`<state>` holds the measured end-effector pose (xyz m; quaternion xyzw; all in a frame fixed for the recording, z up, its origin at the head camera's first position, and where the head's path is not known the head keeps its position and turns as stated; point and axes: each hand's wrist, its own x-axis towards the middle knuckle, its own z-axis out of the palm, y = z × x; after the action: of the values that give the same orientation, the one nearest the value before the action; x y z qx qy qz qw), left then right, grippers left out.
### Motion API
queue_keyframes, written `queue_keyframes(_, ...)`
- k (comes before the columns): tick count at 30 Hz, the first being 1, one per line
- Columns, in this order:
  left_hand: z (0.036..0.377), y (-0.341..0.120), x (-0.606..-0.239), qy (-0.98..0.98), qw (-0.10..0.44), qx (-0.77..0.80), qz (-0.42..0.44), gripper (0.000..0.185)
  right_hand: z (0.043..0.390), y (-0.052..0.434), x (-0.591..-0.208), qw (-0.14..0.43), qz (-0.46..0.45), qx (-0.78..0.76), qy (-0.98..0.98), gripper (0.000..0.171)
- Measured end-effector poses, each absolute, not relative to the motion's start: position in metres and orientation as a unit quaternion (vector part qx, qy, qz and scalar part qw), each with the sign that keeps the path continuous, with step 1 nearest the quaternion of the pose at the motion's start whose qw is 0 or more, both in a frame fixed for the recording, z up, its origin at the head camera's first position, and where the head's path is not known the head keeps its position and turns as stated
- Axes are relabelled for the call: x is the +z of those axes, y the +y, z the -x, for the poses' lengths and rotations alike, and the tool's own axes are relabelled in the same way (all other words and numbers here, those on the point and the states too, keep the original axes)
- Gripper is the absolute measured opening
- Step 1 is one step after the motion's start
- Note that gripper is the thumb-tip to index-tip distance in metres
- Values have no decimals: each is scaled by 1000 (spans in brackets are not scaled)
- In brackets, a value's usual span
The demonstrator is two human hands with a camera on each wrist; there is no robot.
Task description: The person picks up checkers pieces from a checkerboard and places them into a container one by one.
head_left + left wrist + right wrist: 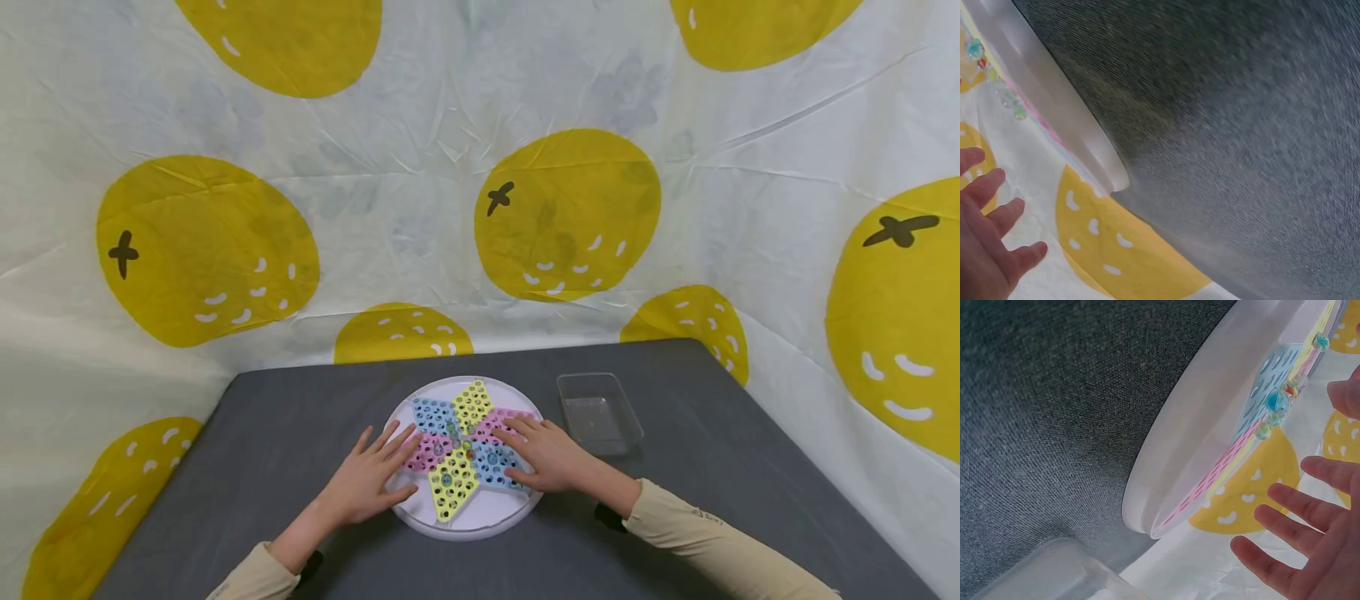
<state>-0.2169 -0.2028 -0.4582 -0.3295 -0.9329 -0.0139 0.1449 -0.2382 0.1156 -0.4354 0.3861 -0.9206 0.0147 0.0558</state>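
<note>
A round white Chinese checkers board (502,507) lies on the dark table, with a star of yellow, pink and blue perforated points. Several glass marbles (1277,401) sit on it, most of them near the star's middle. My left hand (369,483) is over the board's left side, fingers spread and holding nothing. Over the right side, my right hand (553,457) is spread too, its palm bare. Both wrist views show the left fingers (1005,215) and right fingers (1291,528) apart from the board's raised rim.
A clear plastic box (596,414) stands just right of the board, near my right hand. The dark table (300,442) ends at a white cloth wall (420,208) printed with big yellow fruit, which closes in the back and both sides.
</note>
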Motion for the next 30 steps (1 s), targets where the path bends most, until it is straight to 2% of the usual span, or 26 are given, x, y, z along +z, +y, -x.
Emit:
queue_keyframes(17, 241, -219, -461, -926, 153, -14, 344, 61, 241, 111, -434, 66, -417, -5, -906, 51)
queue_keyframes(22, 252, -222, -466, -932, 140, 2, 336, 60, 244, 109, -439, 83, -429, 29, -899, 46)
queue_keyframes(27, 261, -223, -475, -927, 158, -19, 341, 58, 246, 109, -445, 118, -449, 83, -882, 42)
queue_keyframes(30, 264, -222, -476, -930, 150, -22, 335, 58, 244, 108, -444, 104, -444, 132, -880, 39)
